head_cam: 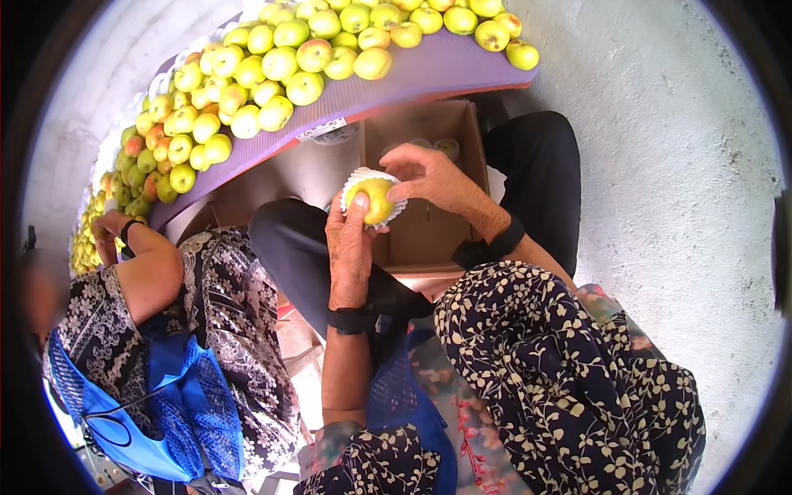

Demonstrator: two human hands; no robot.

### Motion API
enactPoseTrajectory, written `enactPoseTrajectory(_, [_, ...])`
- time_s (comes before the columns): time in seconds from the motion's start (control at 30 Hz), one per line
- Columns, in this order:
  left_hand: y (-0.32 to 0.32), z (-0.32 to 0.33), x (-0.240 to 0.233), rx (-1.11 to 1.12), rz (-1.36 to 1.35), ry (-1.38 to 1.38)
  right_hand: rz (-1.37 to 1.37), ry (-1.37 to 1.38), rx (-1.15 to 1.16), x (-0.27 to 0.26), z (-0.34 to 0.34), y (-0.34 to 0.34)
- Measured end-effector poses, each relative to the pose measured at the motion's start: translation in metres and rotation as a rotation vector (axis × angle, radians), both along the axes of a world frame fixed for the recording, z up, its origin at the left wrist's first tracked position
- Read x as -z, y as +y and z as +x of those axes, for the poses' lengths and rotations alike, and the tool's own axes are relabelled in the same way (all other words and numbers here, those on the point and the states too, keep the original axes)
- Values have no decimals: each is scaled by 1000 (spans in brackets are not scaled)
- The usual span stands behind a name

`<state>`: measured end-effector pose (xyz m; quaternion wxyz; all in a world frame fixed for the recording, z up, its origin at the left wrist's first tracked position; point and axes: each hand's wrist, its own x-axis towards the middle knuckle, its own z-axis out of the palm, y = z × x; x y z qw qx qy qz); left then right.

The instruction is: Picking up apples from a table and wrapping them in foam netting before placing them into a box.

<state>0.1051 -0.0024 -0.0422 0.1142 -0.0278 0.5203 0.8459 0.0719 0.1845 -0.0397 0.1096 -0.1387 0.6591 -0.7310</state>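
Note:
A yellow-green apple [374, 197] sits in a white foam net sleeve [391, 214], its top showing. My left hand [352, 247] grips the sleeved apple from the left and below, thumb across its face. My right hand [433, 179] is at its right side, the thumb touching the fruit near the sleeve's edge and the fingers curved above it, not closed round it. Beneath my hands, between my knees, stands an open cardboard box [448, 244] with a few sleeved fruits [447, 147] at its far end.
Many apples [250, 71] lie heaped on a purple padded table [427, 71] in front and to the left. A co-worker [148, 272] sits at my left, one hand at the apples. A rough pale wall [674, 154] rises on the right. Another cardboard box [201, 219] is under the table.

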Motion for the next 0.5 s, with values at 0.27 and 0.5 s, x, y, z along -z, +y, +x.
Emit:
enactPoseTrajectory(0.27, [4, -4, 16, -149, -119, 122, -29, 48, 7, 4, -1, -4])
enactPoseTrajectory(0.5, [3, -5, 16, -180, -55, 36, 88, -182, 30, -16, 8, -9])
